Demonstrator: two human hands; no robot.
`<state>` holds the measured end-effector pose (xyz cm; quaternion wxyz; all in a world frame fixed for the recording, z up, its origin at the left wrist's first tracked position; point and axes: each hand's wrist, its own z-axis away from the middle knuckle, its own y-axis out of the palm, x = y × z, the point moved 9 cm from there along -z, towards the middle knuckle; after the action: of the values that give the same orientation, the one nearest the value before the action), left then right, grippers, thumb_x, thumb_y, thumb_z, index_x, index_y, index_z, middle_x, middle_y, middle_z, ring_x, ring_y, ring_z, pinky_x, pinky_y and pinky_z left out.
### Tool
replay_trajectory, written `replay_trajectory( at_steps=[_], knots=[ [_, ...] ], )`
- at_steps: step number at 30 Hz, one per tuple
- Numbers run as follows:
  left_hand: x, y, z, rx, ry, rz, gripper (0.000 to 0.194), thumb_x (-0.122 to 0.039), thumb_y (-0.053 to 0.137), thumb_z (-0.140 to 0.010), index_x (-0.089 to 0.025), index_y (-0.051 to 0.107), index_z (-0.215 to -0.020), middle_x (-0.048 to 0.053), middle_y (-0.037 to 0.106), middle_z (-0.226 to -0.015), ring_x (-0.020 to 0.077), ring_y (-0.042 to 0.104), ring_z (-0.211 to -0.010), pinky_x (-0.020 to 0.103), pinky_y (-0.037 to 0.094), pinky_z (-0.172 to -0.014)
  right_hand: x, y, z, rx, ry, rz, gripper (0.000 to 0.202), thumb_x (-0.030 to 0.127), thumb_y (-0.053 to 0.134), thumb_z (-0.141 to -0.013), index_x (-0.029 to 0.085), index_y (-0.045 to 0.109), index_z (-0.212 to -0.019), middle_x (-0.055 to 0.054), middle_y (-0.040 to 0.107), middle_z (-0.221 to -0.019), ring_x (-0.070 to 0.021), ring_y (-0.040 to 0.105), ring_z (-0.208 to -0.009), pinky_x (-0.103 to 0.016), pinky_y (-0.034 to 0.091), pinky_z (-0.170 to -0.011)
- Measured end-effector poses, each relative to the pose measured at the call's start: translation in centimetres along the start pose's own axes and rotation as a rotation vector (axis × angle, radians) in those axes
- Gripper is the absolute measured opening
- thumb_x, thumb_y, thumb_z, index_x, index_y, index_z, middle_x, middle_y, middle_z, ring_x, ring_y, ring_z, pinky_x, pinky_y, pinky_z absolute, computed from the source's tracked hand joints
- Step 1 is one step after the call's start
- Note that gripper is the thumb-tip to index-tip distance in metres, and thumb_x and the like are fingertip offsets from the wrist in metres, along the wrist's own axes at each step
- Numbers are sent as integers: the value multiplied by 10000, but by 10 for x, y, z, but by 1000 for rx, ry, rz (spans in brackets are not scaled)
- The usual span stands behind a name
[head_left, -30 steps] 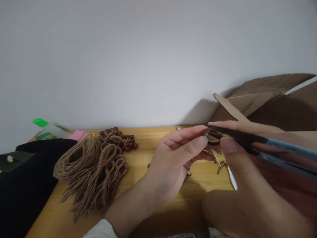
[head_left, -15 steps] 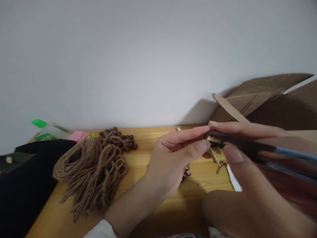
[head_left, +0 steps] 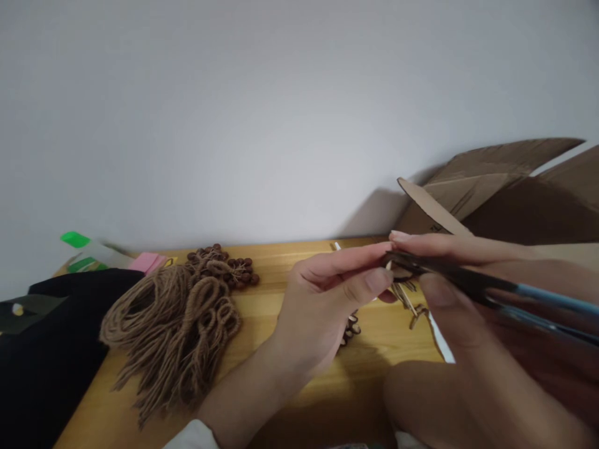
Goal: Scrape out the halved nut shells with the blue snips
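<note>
Between the thumb and fingers of my left hand is a small pale piece with a dark rim. My right hand is closed around blue-handled pliers, whose dark jaws meet the piece at my left fingertips. The jaws look slightly parted around its edge. My fingers hide part of the piece. Under my hands, several similar dark-rimmed pieces lie on the wooden table. Thin pale and dark strips show just below the pliers.
To the left lies a bundle of brown cord, with dark round beads behind it. A black cloth covers the left side near pink sticky notes. An open cardboard box stands at the right against the wall.
The pliers have turned slightly and their jaws show more clearly at the small piece. Both hands have shifted a little to the left.
</note>
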<state>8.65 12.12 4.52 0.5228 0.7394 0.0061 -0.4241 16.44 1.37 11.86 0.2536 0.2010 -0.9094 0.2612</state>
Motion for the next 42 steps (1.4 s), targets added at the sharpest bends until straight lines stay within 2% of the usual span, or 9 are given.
replay_trajectory(
  at_steps=[3,6,10,12,16,24,29,35,42],
  knots=[
    [0,0,1,8,3,-4,128,-275,908,-693,-308,838,-795,-33,815,-819,95,709,-662,202,592,-662,7,1,-3,-24,20,-6,163,444,677,-879,328,720,-985,-29,744,-1046,-261,737,-1003,-341,658,-692],
    [-1,-1,2,-6,6,-24,131,-284,907,-693,-316,839,-799,-27,815,-822,109,713,-671,222,593,-669,10,-2,-7,-77,84,17,50,313,706,-869,312,736,-909,11,750,-1047,-175,735,-922,-256,641,-704],
    [-1,-1,1,-4,10,-15,119,-273,902,-701,-308,838,-794,-28,813,-808,108,718,-688,213,600,-671,13,2,-9,-14,64,38,208,227,699,-865,325,751,-1041,61,750,-1065,-88,713,-904,-139,602,-772],
    [-1,1,1,9,12,4,113,-267,900,-706,-300,837,-794,-35,813,-804,90,712,-678,186,596,-662,12,4,-9,-9,72,2,208,212,694,-864,329,755,-1026,80,748,-1079,-61,709,-898,-96,580,-770],
    [0,2,0,28,0,35,115,-253,900,-705,-293,836,-791,-49,812,-795,74,708,-681,161,589,-660,7,0,-11,-142,177,-80,162,184,707,-828,291,773,-930,27,760,-965,-102,711,-832,-169,612,-761],
    [-1,-1,0,6,5,-21,118,-288,898,-704,-325,837,-798,-25,814,-838,122,713,-707,243,586,-678,7,-1,-13,-157,220,-58,54,255,757,-769,272,738,-722,24,765,-940,-117,716,-814,-204,617,-727],
    [1,1,0,23,4,14,110,-274,893,-714,-309,838,-802,-34,813,-826,96,700,-683,209,590,-674,4,2,-8,-148,213,-105,65,213,729,-807,275,749,-812,38,755,-986,-109,697,-822,-203,610,-763],
    [2,1,0,24,-10,31,104,-259,886,-725,-296,839,-811,-37,816,-834,88,704,-696,185,588,-673,5,1,-9,-186,235,-118,52,223,749,-777,272,756,-793,24,756,-954,-135,691,-791,-244,627,-733],
    [1,1,1,11,9,35,104,-263,893,-716,-295,838,-798,-32,817,-836,96,712,-702,192,596,-671,6,0,-12,-115,174,-80,53,211,731,-806,255,740,-777,19,761,-969,-96,710,-842,-167,604,-755]
  ],
)
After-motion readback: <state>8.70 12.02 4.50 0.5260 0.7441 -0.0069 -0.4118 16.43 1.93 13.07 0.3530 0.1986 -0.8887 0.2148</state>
